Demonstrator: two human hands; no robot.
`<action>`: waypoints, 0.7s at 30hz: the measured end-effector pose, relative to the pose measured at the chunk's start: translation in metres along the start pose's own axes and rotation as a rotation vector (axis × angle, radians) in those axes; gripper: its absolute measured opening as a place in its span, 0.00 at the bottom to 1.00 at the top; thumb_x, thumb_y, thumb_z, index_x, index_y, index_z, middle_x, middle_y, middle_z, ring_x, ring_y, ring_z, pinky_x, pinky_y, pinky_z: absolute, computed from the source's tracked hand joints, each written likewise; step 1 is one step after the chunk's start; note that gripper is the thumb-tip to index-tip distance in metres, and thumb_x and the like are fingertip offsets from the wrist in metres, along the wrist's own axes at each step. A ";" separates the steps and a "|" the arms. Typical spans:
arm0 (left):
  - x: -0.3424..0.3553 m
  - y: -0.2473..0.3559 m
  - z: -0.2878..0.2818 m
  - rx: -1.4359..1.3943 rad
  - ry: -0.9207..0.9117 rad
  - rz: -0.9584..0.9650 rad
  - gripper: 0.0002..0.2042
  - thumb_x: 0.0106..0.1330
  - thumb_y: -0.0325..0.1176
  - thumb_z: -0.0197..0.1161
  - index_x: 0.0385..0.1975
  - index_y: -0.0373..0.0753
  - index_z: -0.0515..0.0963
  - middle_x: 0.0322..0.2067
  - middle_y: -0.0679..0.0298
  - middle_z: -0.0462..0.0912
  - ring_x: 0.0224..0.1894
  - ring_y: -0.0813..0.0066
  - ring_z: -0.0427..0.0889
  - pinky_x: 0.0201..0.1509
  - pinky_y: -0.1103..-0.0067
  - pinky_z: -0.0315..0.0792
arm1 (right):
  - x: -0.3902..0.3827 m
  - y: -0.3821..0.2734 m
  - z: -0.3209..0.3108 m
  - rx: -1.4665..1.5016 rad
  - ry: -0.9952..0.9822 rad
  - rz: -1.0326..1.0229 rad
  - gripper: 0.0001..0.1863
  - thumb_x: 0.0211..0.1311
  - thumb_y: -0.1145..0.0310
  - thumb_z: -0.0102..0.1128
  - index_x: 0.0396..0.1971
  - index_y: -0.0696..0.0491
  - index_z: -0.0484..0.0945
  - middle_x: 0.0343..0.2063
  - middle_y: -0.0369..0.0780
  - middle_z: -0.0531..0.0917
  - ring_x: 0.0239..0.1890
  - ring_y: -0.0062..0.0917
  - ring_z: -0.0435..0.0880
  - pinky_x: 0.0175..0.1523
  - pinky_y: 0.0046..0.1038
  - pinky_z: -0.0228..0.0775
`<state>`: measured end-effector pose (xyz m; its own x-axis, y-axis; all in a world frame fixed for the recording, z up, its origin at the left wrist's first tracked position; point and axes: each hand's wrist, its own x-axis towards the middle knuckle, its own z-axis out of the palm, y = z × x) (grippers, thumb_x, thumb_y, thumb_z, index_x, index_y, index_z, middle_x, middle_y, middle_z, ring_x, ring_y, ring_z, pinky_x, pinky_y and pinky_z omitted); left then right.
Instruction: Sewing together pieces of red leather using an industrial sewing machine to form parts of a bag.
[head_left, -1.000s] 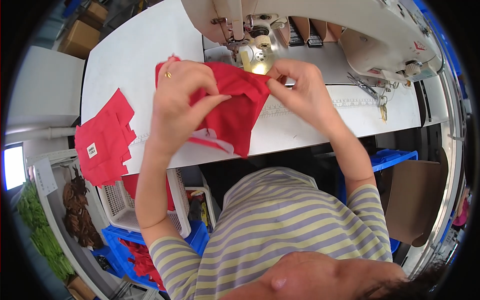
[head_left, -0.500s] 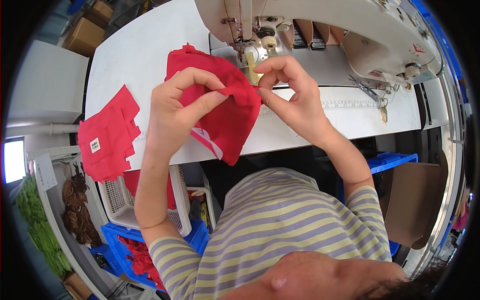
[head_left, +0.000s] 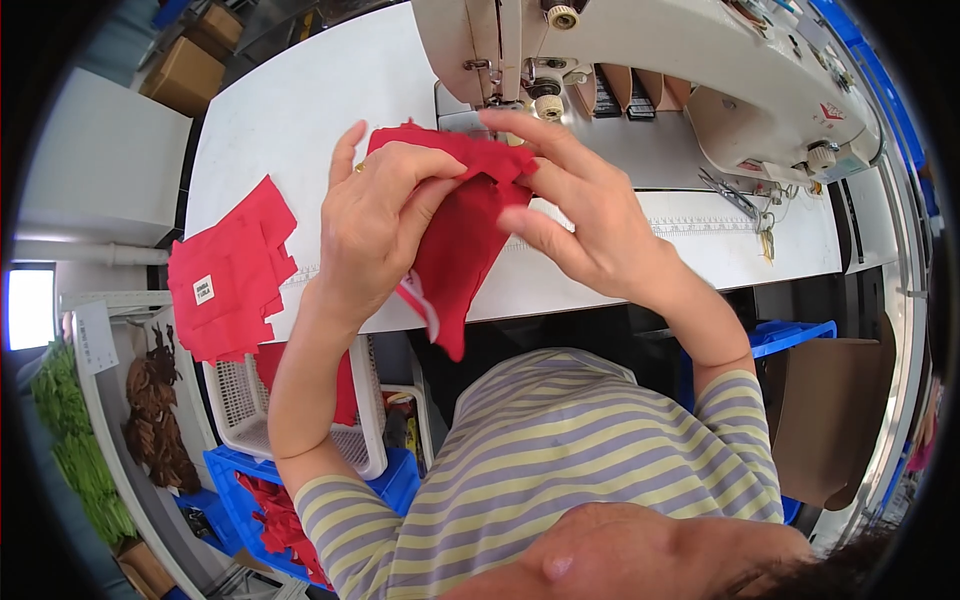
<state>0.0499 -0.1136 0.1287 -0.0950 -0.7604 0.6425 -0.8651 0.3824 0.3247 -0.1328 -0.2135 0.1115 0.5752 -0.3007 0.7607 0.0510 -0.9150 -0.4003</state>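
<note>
I've got room to pass betw. my L hand (head_left: 375, 225) and the red stack (head_left: 235, 280) on the tabletop (head_left: 300, 110). Fwd, the sewing machine (head_left: 650, 45) blocks; R side, scissors (head_left: 733, 196) obstruct nr. its base.

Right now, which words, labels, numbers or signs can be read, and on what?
White label on the stacked red pieces: dark lettering, not copied here.
Ruler strip on the white table: scale too small to read.
Red sign on the sewing machine: too small.
White sheet, far left: too blurred.
Dark mark on the held red cloth: too blurred.
</note>
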 end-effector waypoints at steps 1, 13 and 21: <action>-0.001 -0.003 0.003 0.001 0.000 0.001 0.06 0.58 0.22 0.62 0.34 0.39 0.77 0.30 0.66 0.80 0.33 0.69 0.79 0.61 0.69 0.60 | 0.000 -0.003 -0.005 0.090 -0.087 0.089 0.07 0.52 0.72 0.65 0.31 0.58 0.80 0.42 0.46 0.79 0.34 0.35 0.81 0.34 0.29 0.74; -0.010 -0.013 -0.003 -0.655 -0.189 -0.445 0.05 0.51 0.20 0.68 0.27 0.32 0.79 0.26 0.68 0.80 0.29 0.84 0.75 0.36 0.86 0.70 | -0.003 0.012 -0.019 -0.019 -0.461 -0.085 0.15 0.52 0.68 0.69 0.16 0.59 0.72 0.25 0.43 0.79 0.27 0.34 0.78 0.31 0.30 0.69; -0.024 -0.006 0.008 -0.661 0.012 -0.571 0.04 0.54 0.22 0.68 0.28 0.31 0.80 0.26 0.68 0.80 0.30 0.83 0.76 0.37 0.85 0.70 | -0.034 -0.006 0.001 0.403 -0.044 0.458 0.07 0.60 0.70 0.62 0.33 0.58 0.82 0.33 0.41 0.84 0.32 0.26 0.83 0.38 0.24 0.74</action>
<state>0.0533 -0.1015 0.1059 0.2743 -0.9244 0.2649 -0.3157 0.1737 0.9328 -0.1516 -0.1977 0.0871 0.6444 -0.6205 0.4470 0.0900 -0.5189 -0.8501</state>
